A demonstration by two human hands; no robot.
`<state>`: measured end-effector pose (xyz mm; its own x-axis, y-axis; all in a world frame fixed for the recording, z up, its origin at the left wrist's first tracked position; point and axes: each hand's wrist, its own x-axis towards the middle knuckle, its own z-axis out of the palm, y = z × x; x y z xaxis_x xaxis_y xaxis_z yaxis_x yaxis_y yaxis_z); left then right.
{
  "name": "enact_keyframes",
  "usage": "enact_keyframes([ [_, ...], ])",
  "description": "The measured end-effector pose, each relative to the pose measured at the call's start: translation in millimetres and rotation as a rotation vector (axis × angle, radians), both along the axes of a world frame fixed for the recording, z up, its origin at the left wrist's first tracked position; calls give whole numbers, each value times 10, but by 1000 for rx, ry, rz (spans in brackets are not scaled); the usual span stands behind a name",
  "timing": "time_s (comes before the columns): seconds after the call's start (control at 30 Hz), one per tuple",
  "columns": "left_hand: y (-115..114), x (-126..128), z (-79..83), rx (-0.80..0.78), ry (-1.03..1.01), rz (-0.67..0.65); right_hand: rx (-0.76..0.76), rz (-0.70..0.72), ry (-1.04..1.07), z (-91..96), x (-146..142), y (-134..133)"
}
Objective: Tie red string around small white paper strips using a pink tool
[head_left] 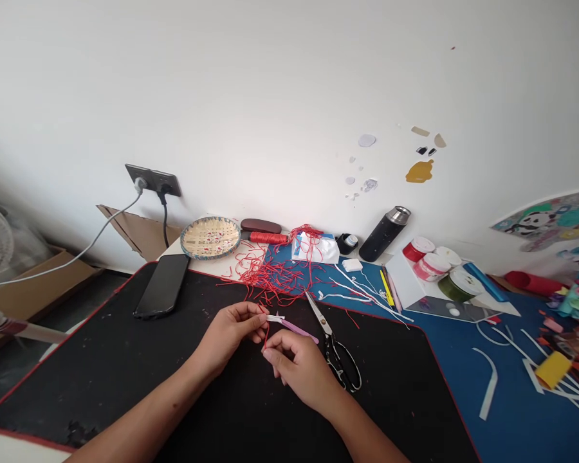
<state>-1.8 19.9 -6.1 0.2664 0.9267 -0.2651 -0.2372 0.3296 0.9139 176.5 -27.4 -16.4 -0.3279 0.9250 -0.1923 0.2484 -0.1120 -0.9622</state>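
My left hand [238,331] is closed in a pinch on a short white strip [275,317] that juts out to the right of the fingertips. From that pinch a red string [267,334] runs down to my right hand [294,363], whose thumb and forefinger are closed on its lower part. Just beyond my right hand lies a slim purple tool [300,331]; its exact kind is unclear. Black-handled scissors [332,344] rest on the mat to the right, blades pointing away. Many cut red strings [275,276] are heaped beyond my hands.
Along the wall stand a woven basket [211,238], a red thread spool [269,238] and a black flask [385,233]. A phone [163,287] lies on the black mat [125,373]. Ribbon rolls [460,284] sit at right, with white strips [487,384] and coloured scraps nearby.
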Motion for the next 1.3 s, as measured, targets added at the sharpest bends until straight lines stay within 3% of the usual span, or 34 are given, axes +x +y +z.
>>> enact_keyframes([
  [0.13,11,-13,-6,46,55,11,63,37,-67,48,-28,-17],
  [0.37,12,-16,-5,96,150,-81,336,92,-314,409,45,76],
  [0.67,-42,21,-32,69,70,-180,465,-6,-441,592,173,403],
  [0.83,-83,36,8,31,5,-216,420,-28,-429,556,199,522],
  [1.0,-125,49,86,-11,-78,-209,243,-39,-300,433,232,564],
  [1.3,-151,39,142,-57,-207,-152,-6,-40,-83,136,138,434],
])
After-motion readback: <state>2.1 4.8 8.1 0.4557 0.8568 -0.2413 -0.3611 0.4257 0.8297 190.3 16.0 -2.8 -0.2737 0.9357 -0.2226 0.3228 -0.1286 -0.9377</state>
